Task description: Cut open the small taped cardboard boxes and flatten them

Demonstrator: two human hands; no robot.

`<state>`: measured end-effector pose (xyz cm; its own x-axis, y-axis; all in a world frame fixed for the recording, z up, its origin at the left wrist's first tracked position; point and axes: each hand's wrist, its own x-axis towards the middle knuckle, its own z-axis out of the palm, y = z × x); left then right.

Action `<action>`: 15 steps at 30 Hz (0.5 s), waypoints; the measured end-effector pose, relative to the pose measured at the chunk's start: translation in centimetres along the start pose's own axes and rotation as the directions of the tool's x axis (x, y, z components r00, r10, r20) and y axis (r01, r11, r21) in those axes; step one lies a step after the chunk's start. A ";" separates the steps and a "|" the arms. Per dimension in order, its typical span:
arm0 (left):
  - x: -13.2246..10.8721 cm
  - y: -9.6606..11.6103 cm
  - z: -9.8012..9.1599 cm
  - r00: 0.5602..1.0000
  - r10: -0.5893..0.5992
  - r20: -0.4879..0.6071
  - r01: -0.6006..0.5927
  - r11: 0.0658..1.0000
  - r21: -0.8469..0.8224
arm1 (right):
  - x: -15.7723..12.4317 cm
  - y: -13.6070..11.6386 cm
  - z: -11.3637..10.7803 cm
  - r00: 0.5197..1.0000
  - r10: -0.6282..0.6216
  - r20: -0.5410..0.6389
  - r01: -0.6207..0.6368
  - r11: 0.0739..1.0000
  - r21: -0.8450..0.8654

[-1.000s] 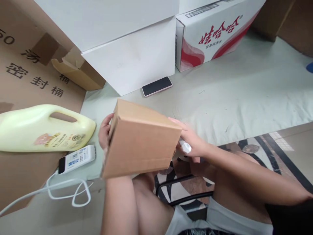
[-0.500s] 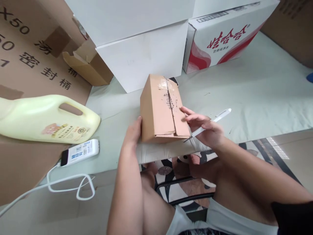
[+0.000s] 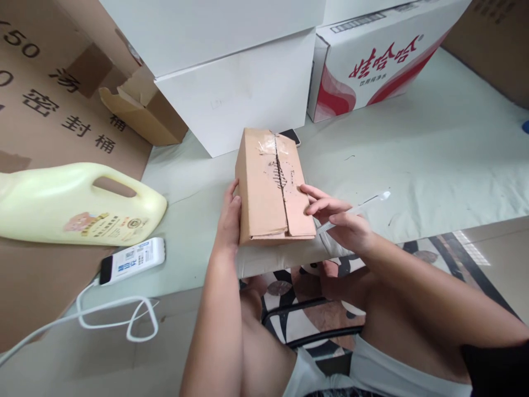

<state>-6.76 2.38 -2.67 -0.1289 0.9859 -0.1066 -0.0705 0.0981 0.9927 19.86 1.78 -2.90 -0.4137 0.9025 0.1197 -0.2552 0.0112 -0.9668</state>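
Observation:
A brown cardboard box [image 3: 264,187] stands at the table's front edge, with clear tape and black marks along the seam of its top. My left hand [image 3: 228,220] presses against the box's left side, fingers closed on it. On the right, my right hand [image 3: 341,218] holds a slim white pen-like tool [image 3: 367,204] between its fingers, and its fingertips touch the box's right edge. The tool's front end lies by the box's near right corner; its tip cannot be made out. Behind the box a dark flat object [image 3: 291,136] partly shows.
Large white boxes [image 3: 243,94] and a red-and-white carton [image 3: 372,71] stand behind. At left are a pale yellow jug [image 3: 74,204], a white power bank [image 3: 134,260] with a cable, and an open small carton [image 3: 152,113]. The table [image 3: 433,165] has a pale green cover.
The box's top has shifted slightly left and its front edge sits a little lower. My left fingers have moved up its side. The white tool has tilted slightly in my right hand.

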 end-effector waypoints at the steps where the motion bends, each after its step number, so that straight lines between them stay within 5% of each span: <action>1: -0.2 0.0 0.0 1.000 0.001 -0.020 -0.001 1.000 -0.011 | 0.0 0.0 0.0 1.000 0.004 -0.001 -0.004 1.000 0.002; 15: -0.5 0.4 0.6 0.995 -0.025 -0.099 0.025 1.000 -0.002 | -0.2 0.0 -0.2 0.999 -0.021 0.045 0.021 1.000 -0.002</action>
<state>-6.18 2.00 -2.17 -0.2246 0.9649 -0.1364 -0.0758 0.1222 0.9896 20.10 1.66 -3.00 -0.4468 0.8819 0.1501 -0.2626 0.0311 -0.9644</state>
